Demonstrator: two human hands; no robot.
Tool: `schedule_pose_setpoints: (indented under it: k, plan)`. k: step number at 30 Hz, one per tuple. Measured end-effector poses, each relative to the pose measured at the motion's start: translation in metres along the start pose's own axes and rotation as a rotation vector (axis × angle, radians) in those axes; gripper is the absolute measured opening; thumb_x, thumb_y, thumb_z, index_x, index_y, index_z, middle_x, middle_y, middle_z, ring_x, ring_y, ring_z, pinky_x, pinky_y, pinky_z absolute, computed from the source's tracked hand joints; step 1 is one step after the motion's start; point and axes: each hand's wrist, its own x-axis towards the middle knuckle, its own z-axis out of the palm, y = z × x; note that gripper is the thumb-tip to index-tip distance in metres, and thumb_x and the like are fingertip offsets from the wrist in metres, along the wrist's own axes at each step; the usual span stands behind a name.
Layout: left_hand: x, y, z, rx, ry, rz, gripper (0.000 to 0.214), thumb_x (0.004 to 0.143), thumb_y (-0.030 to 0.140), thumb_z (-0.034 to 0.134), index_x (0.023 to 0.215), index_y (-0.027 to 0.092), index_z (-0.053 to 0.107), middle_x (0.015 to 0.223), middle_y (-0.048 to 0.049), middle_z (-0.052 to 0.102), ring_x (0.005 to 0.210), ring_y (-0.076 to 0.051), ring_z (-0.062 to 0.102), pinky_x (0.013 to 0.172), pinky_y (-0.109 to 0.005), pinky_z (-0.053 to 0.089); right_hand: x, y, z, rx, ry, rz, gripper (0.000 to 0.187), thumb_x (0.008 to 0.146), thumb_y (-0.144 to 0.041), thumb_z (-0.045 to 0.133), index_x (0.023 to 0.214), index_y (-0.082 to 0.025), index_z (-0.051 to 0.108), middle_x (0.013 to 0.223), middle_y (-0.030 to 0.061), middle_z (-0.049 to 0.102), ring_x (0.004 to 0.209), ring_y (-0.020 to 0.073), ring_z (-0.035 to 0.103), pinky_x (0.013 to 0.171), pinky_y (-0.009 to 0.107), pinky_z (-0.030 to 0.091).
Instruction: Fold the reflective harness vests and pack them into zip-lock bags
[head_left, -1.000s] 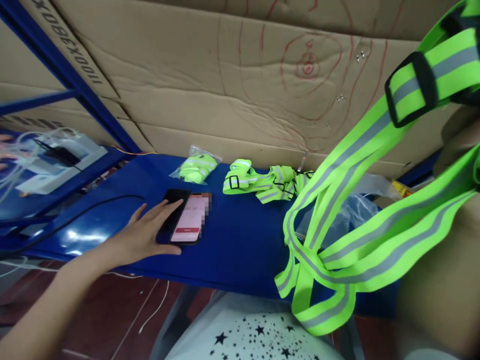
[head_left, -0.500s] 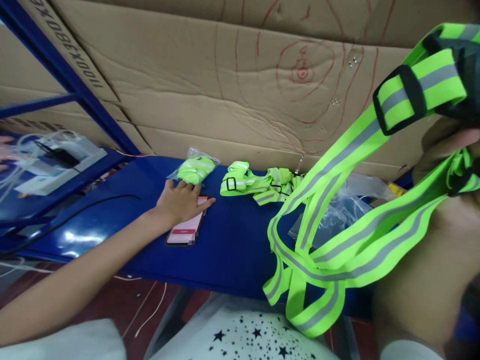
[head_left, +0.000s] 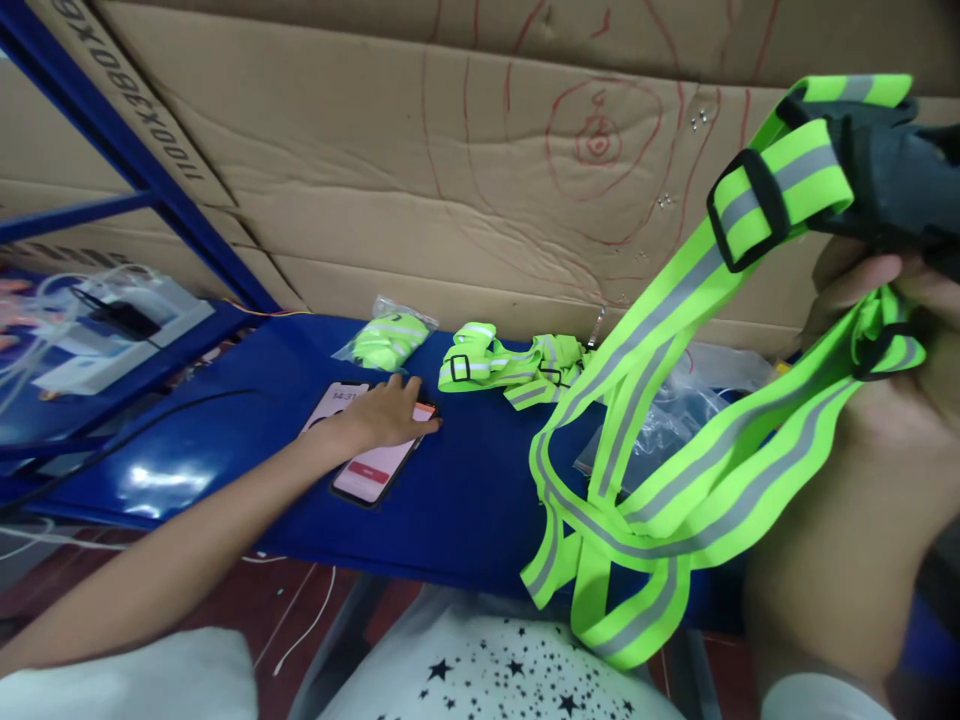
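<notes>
My right hand point(head_left: 862, 290) grips a fluorescent yellow-green reflective strap harness point(head_left: 667, 530) with grey stripes and black slide adjusters. Its black buckle end is at the upper right, and loops dangle over the table. Part of that hand is hidden behind the straps. My left hand point(head_left: 386, 412) lies with fingers stretched out over a phone point(head_left: 373, 470) with a pink screen. Under the wrist, partly hidden, a screen reading 14:31 point(head_left: 337, 398) shows beside that phone; I cannot tell whether it is a separate phone.
A bagged green strap bundle point(head_left: 390, 340) and a loose reflective strap bundle point(head_left: 517, 365) lie along the back of the blue table point(head_left: 465, 500). Clear plastic bags point(head_left: 675, 425) are on the right. A power strip point(head_left: 127, 340) with cables stands left. Cardboard point(head_left: 337, 150) forms the back wall.
My left hand has moved slightly right and down, uncovering the screen with the clock. My right hand has moved left with the harness's buckle end, which now shows more fully.
</notes>
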Motion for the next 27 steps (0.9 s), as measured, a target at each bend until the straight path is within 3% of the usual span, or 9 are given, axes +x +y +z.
schedule_pose_setpoints:
  k: [3,5,9,14,19,27]
  plan:
    - [0.0,-0.007,-0.007,-0.136,0.003,0.038,0.083,0.081,0.063,0.058,0.144,0.011,0.042,0.137,-0.0252,0.056,0.12,-0.04,0.064,0.1,-0.046,0.05,0.003,0.002,-0.005,0.073,-0.066,0.025,0.071,0.061,-0.003,0.081,0.117,-0.045,0.073,0.132,-0.0114,0.068,0.107,0.0069,0.068,0.072,0.004,0.057]
    - [-0.001,-0.01,-0.019,-0.221,0.07,0.019,0.084,0.08,0.061,0.061,0.142,0.009,0.042,0.137,-0.0254,0.055,0.121,-0.04,0.063,0.102,-0.046,0.049,0.006,0.003,-0.008,0.047,-0.068,0.024,0.07,0.061,-0.002,0.077,0.116,-0.047,0.074,0.136,-0.0129,0.066,0.113,0.0114,0.067,0.071,0.007,0.059]
    - [0.012,-0.009,-0.052,-0.328,0.392,-0.088,0.085,0.08,0.059,0.066,0.142,0.006,0.041,0.14,-0.0268,0.049,0.127,-0.043,0.058,0.106,-0.049,0.048,0.007,0.001,-0.005,0.023,-0.07,0.029,0.071,0.058,0.002,0.072,0.109,-0.047,0.076,0.134,-0.017,0.065,0.126,0.0126,0.061,0.07,0.004,0.058]
    - [0.069,0.003,-0.08,-0.406,0.722,-0.148,0.084,0.077,0.053,0.074,0.141,0.007,0.043,0.143,-0.0265,0.044,0.131,-0.042,0.053,0.112,-0.049,0.044,0.002,-0.004,0.007,0.078,0.024,0.028,0.066,0.055,0.002,0.071,0.101,-0.045,0.079,0.13,-0.0111,0.069,0.131,0.0172,0.058,0.06,0.005,0.055]
    - [0.119,0.03,-0.086,-0.527,0.791,-0.13,0.083,0.079,0.047,0.073,0.142,0.008,0.038,0.141,-0.0271,0.043,0.132,-0.043,0.051,0.111,-0.051,0.042,-0.002,-0.006,0.007,0.063,0.077,0.014,0.068,0.055,0.001,0.069,0.102,-0.046,0.079,0.124,-0.0096,0.07,0.116,0.0144,0.065,0.058,0.004,0.054]
    - [0.13,0.057,-0.086,-0.628,0.857,-0.089,0.077,0.076,0.041,0.077,0.138,0.014,0.04,0.138,-0.0225,0.047,0.129,-0.04,0.053,0.109,-0.051,0.044,0.001,-0.002,0.008,0.017,0.069,0.015,0.068,0.051,-0.002,0.071,0.099,-0.05,0.078,0.122,-0.0129,0.071,0.104,0.012,0.068,0.055,0.006,0.053]
